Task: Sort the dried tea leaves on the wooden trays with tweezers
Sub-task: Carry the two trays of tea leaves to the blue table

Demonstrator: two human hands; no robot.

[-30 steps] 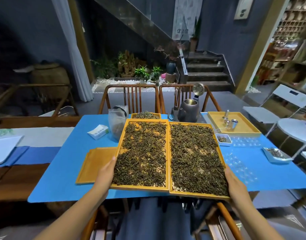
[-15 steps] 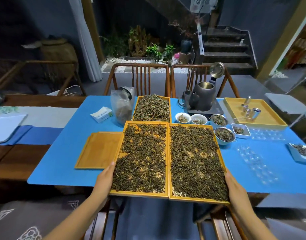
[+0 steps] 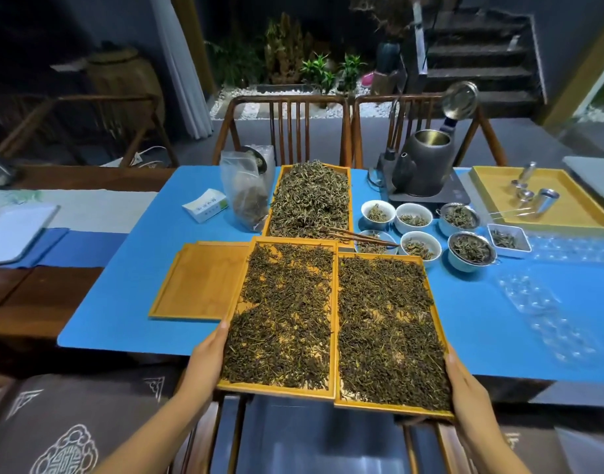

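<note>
both trays (image 3: pixel 335 323) lowered nearer; box (image 3: pixel 206 205) label unreadable

Centre: two leaf trays (image 3: pixel 334 323) are held side by side at the table's (image 3: pixel 122 302) near edge.
9 o'clock: an empty tray (image 3: pixel 198 278) is set.
12 o'clock: a third leaf tray (image 3: pixel 310 200) is placed.
2 o'clock: cups (image 3: pixel 420 244), then a kettle (image 3: pixel 427 165).

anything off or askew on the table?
Yes. The two tea trays held by left hand and right hand jut past the table edge, near ends unevenly aligned. The kettle lid stands open.
</note>
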